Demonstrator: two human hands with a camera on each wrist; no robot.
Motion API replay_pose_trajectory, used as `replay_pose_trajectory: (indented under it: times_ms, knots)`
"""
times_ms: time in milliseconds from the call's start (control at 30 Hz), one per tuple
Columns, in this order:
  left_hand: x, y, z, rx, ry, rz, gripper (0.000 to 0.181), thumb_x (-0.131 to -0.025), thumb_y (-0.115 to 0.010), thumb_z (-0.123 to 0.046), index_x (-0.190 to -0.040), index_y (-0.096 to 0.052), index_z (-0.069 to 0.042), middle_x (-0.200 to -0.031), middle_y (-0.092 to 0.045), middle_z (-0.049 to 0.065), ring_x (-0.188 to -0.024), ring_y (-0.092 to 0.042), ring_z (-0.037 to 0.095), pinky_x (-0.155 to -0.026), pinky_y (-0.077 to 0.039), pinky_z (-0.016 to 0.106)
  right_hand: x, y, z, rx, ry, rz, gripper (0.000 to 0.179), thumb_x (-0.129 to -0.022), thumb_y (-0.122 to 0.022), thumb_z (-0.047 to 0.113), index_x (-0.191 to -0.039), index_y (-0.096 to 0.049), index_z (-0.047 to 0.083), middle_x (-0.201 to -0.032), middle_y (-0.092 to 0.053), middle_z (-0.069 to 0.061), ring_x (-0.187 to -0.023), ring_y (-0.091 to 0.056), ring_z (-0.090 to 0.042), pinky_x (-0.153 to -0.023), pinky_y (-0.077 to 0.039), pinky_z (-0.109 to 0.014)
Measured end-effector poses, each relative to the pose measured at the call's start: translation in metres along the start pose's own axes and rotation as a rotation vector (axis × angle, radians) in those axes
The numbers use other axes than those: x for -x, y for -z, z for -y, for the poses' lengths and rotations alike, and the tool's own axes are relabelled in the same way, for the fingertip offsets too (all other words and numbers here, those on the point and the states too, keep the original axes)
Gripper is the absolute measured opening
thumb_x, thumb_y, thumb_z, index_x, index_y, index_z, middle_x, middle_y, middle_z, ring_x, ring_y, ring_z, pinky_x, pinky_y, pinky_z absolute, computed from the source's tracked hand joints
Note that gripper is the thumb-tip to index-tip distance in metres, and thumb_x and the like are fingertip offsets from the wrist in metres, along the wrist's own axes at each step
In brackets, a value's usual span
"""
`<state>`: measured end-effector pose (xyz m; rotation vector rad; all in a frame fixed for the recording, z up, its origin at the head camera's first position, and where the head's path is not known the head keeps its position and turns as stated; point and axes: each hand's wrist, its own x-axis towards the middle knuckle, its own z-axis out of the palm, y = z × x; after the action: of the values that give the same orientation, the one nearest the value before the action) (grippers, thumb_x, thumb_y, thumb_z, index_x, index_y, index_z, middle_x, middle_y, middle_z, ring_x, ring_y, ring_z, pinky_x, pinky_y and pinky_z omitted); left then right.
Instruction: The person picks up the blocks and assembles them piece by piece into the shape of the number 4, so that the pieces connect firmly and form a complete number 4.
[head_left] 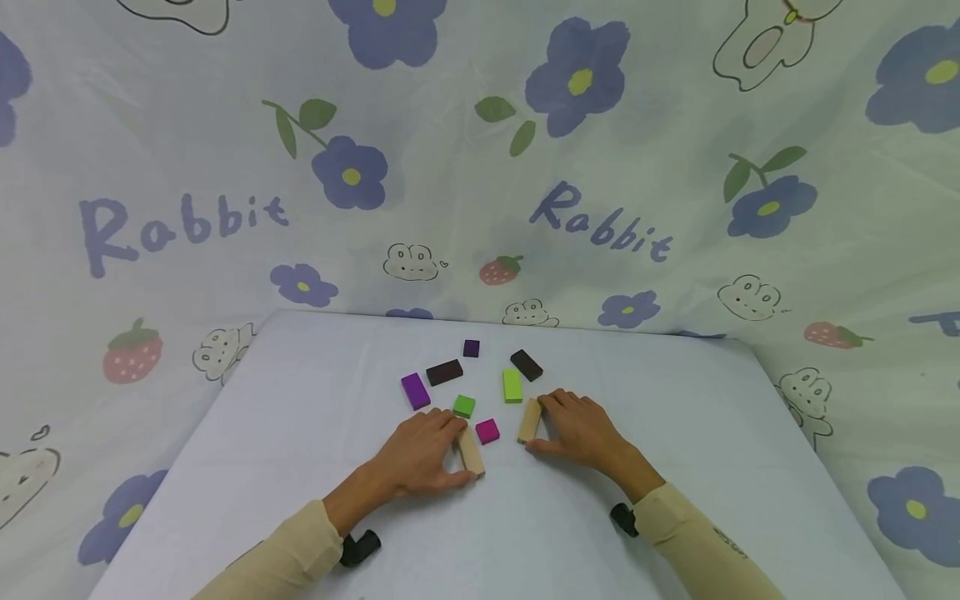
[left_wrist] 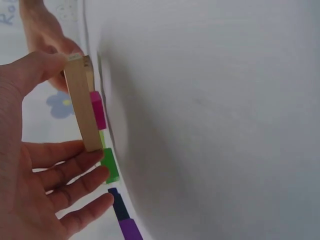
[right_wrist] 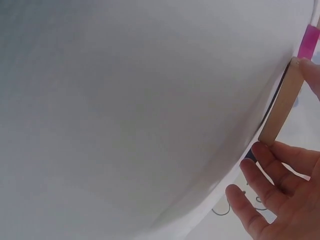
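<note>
My left hand pinches a pale wooden block end to end, thumb at its near end and fingertips at its far end; the left wrist view shows the same wooden block between thumb and fingers. To the right, my right hand grips a second pale wooden block the same way, also seen as a wooden block in the right wrist view. A magenta block lies between the two wooden blocks. Just beyond the left fingertips is a green block.
Farther back on the white table lie a lime block, a purple block, two dark brown blocks, one left and one right, and a small dark purple block. A patterned curtain hangs behind.
</note>
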<state>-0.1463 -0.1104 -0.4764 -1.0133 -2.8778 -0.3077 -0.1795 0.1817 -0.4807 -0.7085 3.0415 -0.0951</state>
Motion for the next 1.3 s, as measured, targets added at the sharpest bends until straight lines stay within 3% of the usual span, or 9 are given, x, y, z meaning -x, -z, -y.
replay_pose_trajectory:
  times_ms: [300, 800, 1100, 1300]
  knots:
    - [-0.012, 0.003, -0.008, 0.017, -0.051, 0.001, 0.069, -0.083, -0.071, -0.061, -0.13, -0.062, -0.01, -0.124, -0.062, 0.003, -0.111, -0.057, 0.02, -0.095, -0.051, 0.041, 0.002, 0.0, -0.003, -0.001, 0.007, -0.011, 0.08, -0.081, -0.075, 0.065, -0.136, -0.06, 0.009, -0.13, -0.062, -0.008, -0.118, -0.061, -0.026, -0.099, -0.051, -0.049]
    - [-0.054, -0.001, -0.015, -0.029, -0.119, -0.001, 0.074, -0.086, -0.063, -0.066, -0.132, -0.061, -0.008, -0.124, -0.063, 0.004, -0.111, -0.056, 0.021, -0.098, -0.048, 0.039, 0.009, 0.001, -0.01, -0.023, 0.057, -0.051, 0.079, -0.08, -0.076, 0.064, -0.134, -0.061, 0.008, -0.127, -0.063, -0.008, -0.111, -0.064, -0.026, -0.093, -0.055, -0.047]
    - [-0.069, -0.005, -0.006, 0.004, -0.104, 0.053, 0.074, -0.086, -0.066, -0.062, -0.134, -0.06, -0.007, -0.126, -0.062, 0.006, -0.113, -0.055, 0.022, -0.106, -0.044, 0.043, 0.011, 0.0, -0.011, -0.05, 0.07, -0.035, 0.077, -0.081, -0.075, 0.064, -0.135, -0.061, 0.01, -0.127, -0.063, -0.006, -0.108, -0.063, -0.024, -0.089, -0.056, -0.043]
    - [-0.072, -0.007, 0.001, 0.009, -0.094, 0.044, 0.073, -0.086, -0.068, -0.06, -0.134, -0.059, -0.006, -0.127, -0.062, 0.008, -0.117, -0.056, 0.025, -0.111, -0.041, 0.046, 0.013, 0.002, -0.008, -0.081, 0.098, -0.029, 0.076, -0.081, -0.075, 0.061, -0.135, -0.061, 0.01, -0.126, -0.062, -0.006, -0.105, -0.064, -0.023, -0.087, -0.057, -0.041]
